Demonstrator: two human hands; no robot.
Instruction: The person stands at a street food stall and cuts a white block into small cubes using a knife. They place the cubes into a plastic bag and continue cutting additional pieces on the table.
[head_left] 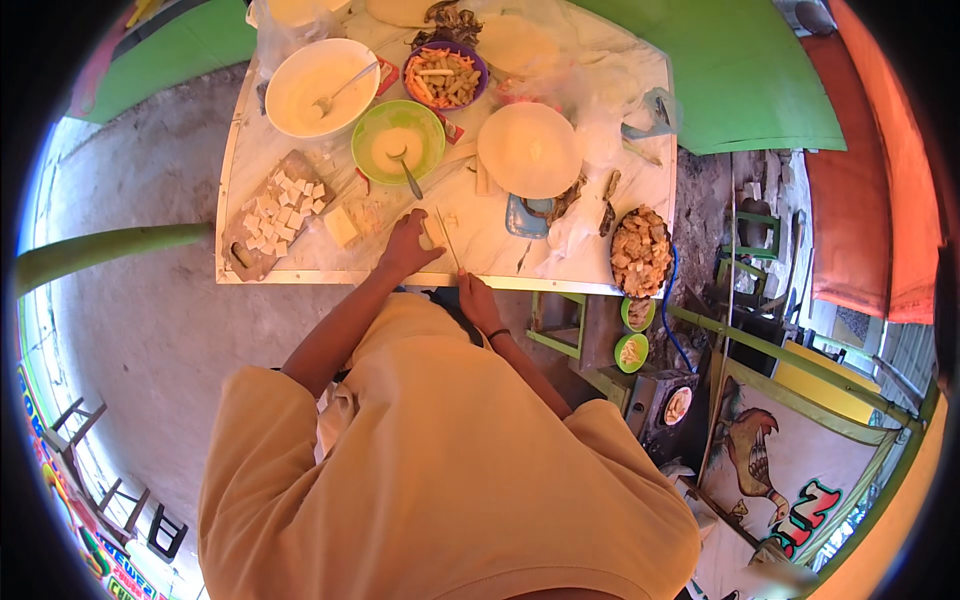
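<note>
My left hand [408, 243] is closed around a pale yellowish piece that looks like tofu [432, 231], steadying it on the table near its front edge. My right hand [479, 302] grips the handle of a knife [447, 238], whose thin blade points away from me, just right of that piece. Left of my left hand sits a larger pale block [342, 226]. Farther left, many white cubes [285, 212] lie on a wooden cutting board [247, 262]. Small pale scraps [452, 217] rest beside the blade.
Beyond my hands stand a green bowl [436, 135] and a white bowl [283, 82], each with pale liquid and a spoon. A purple bowl [484, 82] holds orange and brown pieces. A round pale lid or plate [530, 150] and a heap of fried food [641, 250] are to the right.
</note>
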